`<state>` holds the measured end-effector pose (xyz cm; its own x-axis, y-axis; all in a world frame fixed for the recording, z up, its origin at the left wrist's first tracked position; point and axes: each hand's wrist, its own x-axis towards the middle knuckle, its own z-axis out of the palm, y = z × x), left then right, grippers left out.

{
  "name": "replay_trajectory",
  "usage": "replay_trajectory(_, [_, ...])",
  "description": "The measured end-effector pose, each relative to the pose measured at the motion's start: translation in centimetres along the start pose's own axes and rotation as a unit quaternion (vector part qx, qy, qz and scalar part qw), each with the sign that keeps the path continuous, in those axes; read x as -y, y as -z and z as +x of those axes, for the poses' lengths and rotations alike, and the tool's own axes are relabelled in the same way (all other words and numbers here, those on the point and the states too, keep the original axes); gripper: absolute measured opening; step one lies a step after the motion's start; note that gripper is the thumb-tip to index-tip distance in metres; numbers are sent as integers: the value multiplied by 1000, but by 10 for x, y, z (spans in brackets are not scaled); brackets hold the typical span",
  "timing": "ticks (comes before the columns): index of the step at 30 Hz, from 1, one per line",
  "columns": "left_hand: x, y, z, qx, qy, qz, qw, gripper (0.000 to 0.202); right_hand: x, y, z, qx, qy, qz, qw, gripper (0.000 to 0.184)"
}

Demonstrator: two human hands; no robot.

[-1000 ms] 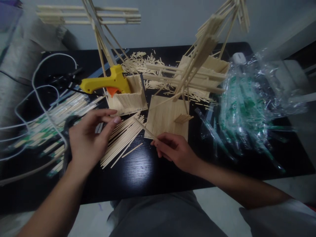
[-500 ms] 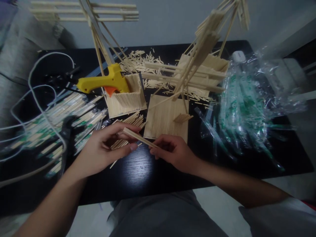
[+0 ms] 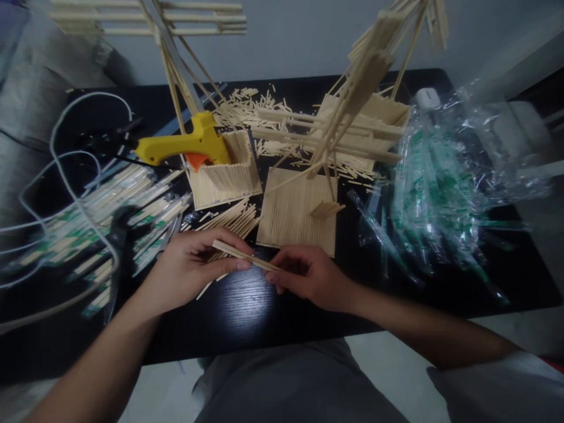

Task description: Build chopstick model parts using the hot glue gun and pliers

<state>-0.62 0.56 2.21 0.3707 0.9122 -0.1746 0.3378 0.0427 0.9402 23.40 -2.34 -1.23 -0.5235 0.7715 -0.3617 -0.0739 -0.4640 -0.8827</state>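
Observation:
Both my hands hold one pair of pale wooden chopsticks (image 3: 240,254) just above the black table (image 3: 247,311). My left hand (image 3: 189,270) pinches its left end between thumb and fingers. My right hand (image 3: 308,276) grips the right end with curled fingers. A loose heap of bare chopsticks (image 3: 231,220) lies right behind my left hand. A flat square panel of glued sticks (image 3: 297,211) lies just beyond my right hand.
A yellow glue gun (image 3: 185,144) rests in a small stick-built box (image 3: 227,173). Tall stick frames (image 3: 361,76) rise at the back. Wrapped chopsticks (image 3: 101,217) and a white cable (image 3: 66,158) lie left. Empty plastic wrappers (image 3: 432,176) pile up at the right.
My left hand came over from the chopstick heap to the sticks in my right hand and closed on their left end. The sticks now lie nearly level between both hands.

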Motion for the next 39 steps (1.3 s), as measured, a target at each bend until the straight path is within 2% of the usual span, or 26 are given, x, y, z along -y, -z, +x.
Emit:
replay_trajectory(12, [6, 1, -1, 14, 4, 0, 1000, 14, -2, 0, 1, 15, -2, -4, 1000, 36])
replay_trajectory(21, [1, -2, 0, 25, 3, -18, 1000, 11, 0, 3, 1, 50, -19, 11, 999, 34])
replay_trajectory(33, [-1, -5, 2, 19, 37, -51, 998, 23, -4, 4, 2, 60, -27, 45, 997, 31])
replay_trajectory(39, [2, -4, 4, 25, 43, -68, 996, 24, -3, 6, 1, 98, -54, 101, 989, 28])
